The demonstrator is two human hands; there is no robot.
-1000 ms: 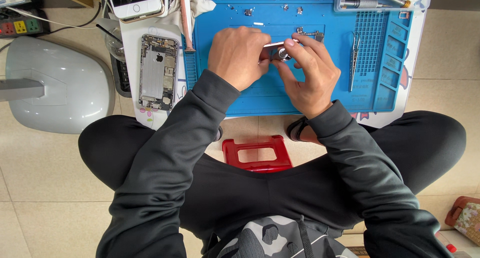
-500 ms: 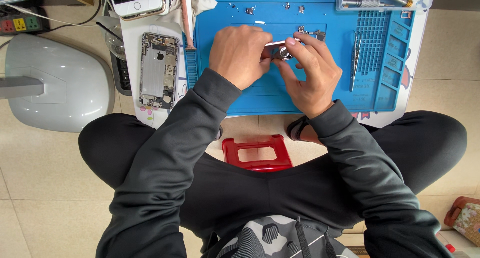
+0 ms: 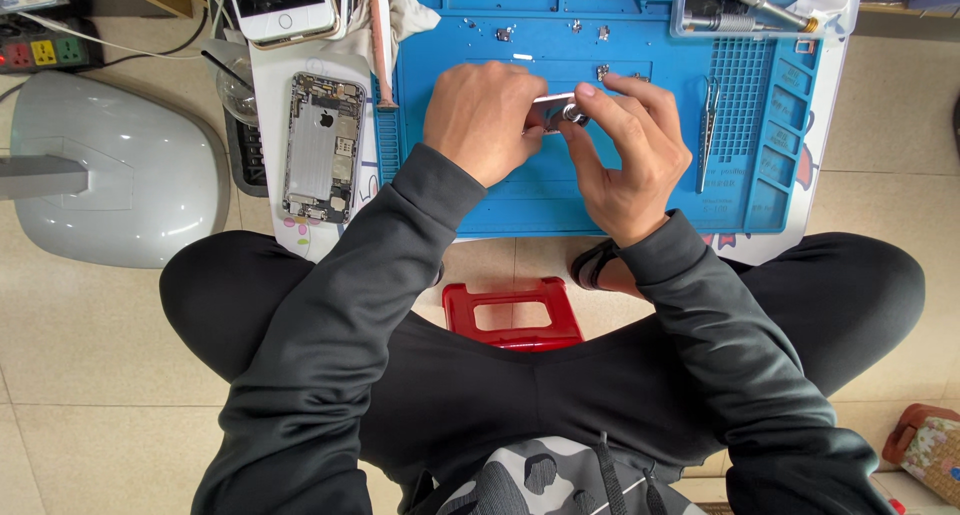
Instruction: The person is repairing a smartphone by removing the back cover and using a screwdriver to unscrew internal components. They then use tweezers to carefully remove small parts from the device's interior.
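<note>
A grey rounded lamp base [image 3: 120, 175] sat at the left of the frame. A blue work mat [image 3: 640, 190] covered the surface in the upper centre. An opened phone chassis [image 3: 322, 145] lay just left of the mat, with tweezers [image 3: 708, 130] on its right part. Over the mat's middle, the left hand [image 3: 482, 120] and right hand [image 3: 630, 155] met, both closed with their fingertips pinching 1 small silver metal part [image 3: 556, 111] between them.
</note>
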